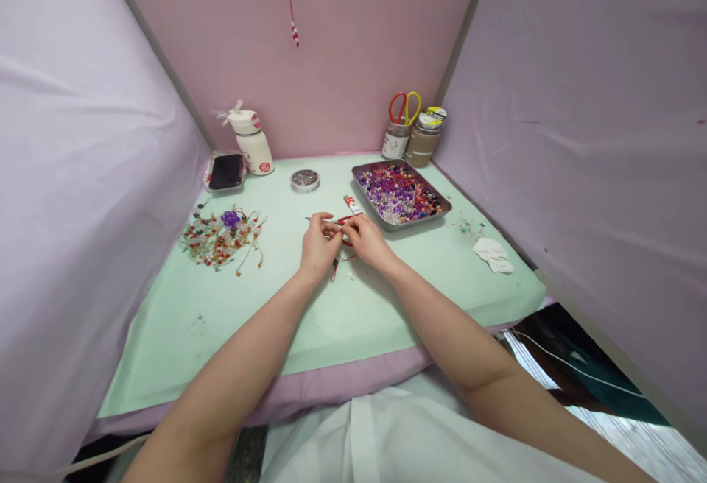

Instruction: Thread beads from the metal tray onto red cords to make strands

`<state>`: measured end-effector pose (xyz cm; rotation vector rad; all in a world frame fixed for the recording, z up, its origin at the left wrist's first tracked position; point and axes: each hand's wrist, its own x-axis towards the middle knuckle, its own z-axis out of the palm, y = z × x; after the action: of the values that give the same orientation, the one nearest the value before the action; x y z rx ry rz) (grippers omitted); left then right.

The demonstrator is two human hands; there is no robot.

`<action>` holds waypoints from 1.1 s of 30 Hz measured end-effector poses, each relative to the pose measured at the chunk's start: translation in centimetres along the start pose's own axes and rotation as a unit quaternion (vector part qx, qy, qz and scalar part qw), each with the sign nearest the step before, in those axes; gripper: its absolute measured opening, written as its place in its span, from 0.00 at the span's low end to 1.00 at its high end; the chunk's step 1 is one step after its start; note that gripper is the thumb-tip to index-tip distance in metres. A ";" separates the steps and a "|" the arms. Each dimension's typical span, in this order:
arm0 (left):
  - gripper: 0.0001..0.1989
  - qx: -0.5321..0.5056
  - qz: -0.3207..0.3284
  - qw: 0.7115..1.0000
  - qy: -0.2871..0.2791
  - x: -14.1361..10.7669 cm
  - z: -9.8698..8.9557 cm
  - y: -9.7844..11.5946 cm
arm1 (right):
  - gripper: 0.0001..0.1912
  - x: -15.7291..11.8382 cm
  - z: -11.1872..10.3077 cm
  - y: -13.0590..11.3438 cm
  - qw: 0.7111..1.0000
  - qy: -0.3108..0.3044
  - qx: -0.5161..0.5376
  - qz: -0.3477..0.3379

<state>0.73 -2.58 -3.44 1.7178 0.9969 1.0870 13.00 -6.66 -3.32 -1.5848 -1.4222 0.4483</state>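
Note:
Near the middle of the table, my left hand (320,245) and my right hand (369,240) meet with their fingertips pinched close together. Between them they hold a thin red cord (347,258), part of which hangs below the fingers; the exact spot they work on is too small to make out. A dark bead (335,263) sits on a looped end of cord just below my left hand. Red-handled scissors (347,243) lie on the table behind the fingers, mostly covered by them. A small red and white tube (352,205) lies just beyond my right hand.
A metal tray (393,227) of colourful beads stands to the right, a small round dish (305,182) behind. Finished-looking beaded strings (218,240) are heaped left. A phone (226,171), white bottle (257,148), jars (423,146) and crumpled tissue (493,255) line the sides.

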 end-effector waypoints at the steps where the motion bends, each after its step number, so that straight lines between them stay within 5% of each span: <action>1: 0.18 -0.010 -0.009 1.000 -0.003 0.1 0.0 -0.1 | 0.07 0.0 0.0 0.1 1.000 -0.003 -0.002 0.000; 19: 0.16 -0.105 -0.088 0.991 0.003 0.5 0.1 -0.1 | 0.08 -0.1 0.3 0.5 0.997 -0.004 -0.053 -0.050; 27: 0.17 -0.174 -0.118 0.978 0.008 0.5 0.0 0.2 | 0.08 0.6 -0.3 1.2 0.997 0.077 -0.025 -0.017; 33: 0.17 -0.193 -0.117 0.974 -0.001 0.5 0.0 0.3 | 0.07 0.4 -0.4 1.2 0.999 0.039 -0.019 -0.023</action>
<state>0.96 -2.20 -3.04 1.2549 0.8909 1.0454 14.06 -6.29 -3.97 -1.5792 -1.4130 0.3311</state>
